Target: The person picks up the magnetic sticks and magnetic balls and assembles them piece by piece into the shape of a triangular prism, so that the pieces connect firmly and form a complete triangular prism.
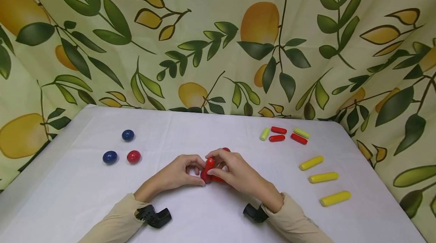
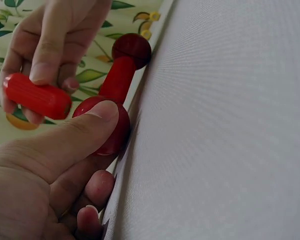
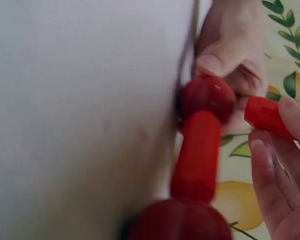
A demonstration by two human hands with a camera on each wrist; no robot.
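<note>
My left hand [image 1: 178, 172] pinches a dark red ball [image 2: 119, 131], thumb on top, low over the table. A red rod [image 3: 196, 157] joins this ball to a second red ball [image 2: 132, 51], which the right hand mostly covers in the head view. Between thumb and fingers, my right hand [image 1: 240, 173] holds another red rod [image 1: 209, 163]. This rod is tilted, its near end close to the left hand's ball; in both wrist views a gap shows between them. A bit of red [image 1: 226, 149] peeks out behind the right hand, its shape mostly hidden.
At the left lie two blue balls [image 1: 110, 157] and a red ball [image 1: 134, 156]. Short red rods [image 1: 278, 130] and yellow-green rods [image 1: 301, 133] lie back right, with longer yellow rods [image 1: 323, 177] nearer. A patterned curtain [image 1: 211, 61] hangs behind the white-covered table [image 1: 68, 197].
</note>
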